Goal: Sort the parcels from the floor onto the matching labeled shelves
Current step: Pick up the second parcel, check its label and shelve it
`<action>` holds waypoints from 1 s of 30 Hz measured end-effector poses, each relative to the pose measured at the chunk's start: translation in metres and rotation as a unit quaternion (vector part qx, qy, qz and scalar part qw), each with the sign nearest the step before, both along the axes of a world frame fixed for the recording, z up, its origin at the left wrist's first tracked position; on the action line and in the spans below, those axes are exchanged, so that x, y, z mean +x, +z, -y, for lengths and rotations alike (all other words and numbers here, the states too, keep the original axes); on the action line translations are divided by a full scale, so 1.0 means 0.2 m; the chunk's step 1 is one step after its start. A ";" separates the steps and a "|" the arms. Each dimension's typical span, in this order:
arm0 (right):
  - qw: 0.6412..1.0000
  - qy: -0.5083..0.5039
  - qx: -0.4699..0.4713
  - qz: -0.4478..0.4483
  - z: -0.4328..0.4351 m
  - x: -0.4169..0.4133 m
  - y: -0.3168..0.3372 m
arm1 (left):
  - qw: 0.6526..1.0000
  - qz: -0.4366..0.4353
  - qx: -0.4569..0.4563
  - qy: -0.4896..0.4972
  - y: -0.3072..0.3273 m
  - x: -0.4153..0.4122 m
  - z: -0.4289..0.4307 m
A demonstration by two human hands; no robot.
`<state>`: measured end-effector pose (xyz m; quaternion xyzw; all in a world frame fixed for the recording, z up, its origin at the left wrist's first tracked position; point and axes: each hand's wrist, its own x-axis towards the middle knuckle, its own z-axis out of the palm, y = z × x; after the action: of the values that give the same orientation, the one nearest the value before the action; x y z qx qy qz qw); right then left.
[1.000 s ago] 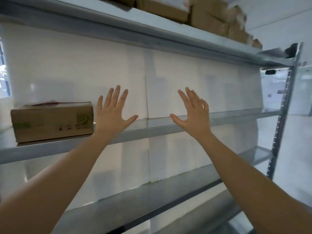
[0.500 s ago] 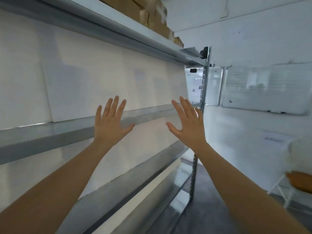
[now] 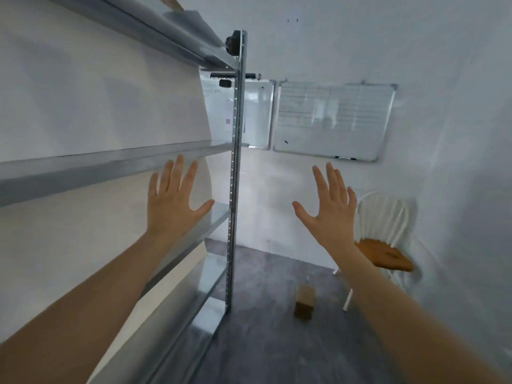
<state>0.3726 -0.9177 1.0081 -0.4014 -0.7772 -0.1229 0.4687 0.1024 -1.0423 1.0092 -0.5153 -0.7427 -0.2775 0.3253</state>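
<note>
A grey metal shelving unit (image 3: 116, 162) runs along the left, its slotted end post (image 3: 235, 173) upright in the middle of the view. One small brown parcel (image 3: 304, 300) stands on the dark floor beyond the post, near a chair. My left hand (image 3: 174, 200) is raised in front of the shelves, fingers spread, holding nothing. My right hand (image 3: 329, 209) is raised at the same height, out past the shelf end, fingers also spread and empty. Both hands are well above the parcel and apart from it.
A white chair with a brown wooden seat (image 3: 385, 256) stands against the right wall. Two whiteboards (image 3: 332, 120) hang on the far wall. The dark floor (image 3: 271, 342) stretches between the shelf end and the chair.
The view has swung right, off the shelves and the box resting on them, toward the far wall. The floor parcel and the chair have come into view. Both hands stay raised and open.
</note>
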 end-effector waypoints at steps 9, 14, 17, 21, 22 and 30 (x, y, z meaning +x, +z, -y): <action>0.994 -0.098 -0.037 0.036 -0.63 0.15 -0.16 | 0.996 -0.001 -0.028 -0.090 -0.11 0.07 -0.85; 0.989 -0.144 -0.042 0.004 -1.03 0.08 -0.14 | 0.990 -0.003 -0.031 -0.140 -0.10 -0.01 -1.41; 0.986 -0.164 -0.037 -0.006 -1.26 0.02 -0.11 | 0.987 -0.002 -0.021 -0.160 -0.07 -0.04 -1.73; 0.982 -0.185 -0.031 0.001 -1.53 -0.02 -0.11 | 0.983 0.002 -0.018 -0.184 -0.08 -0.06 -2.12; 0.981 -0.190 -0.032 0.001 -1.59 -0.02 -0.12 | 0.982 0.004 -0.021 -0.188 -0.10 -0.06 -2.20; 0.973 -0.222 -0.063 0.031 -2.14 -0.03 -0.27 | 0.973 0.017 -0.055 -0.222 -0.28 -0.05 -2.83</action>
<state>0.3659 -0.4901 0.9536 -0.5882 -0.6892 -0.1869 0.3797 0.0930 -0.4770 0.9533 -0.6798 -0.6292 -0.3101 0.2139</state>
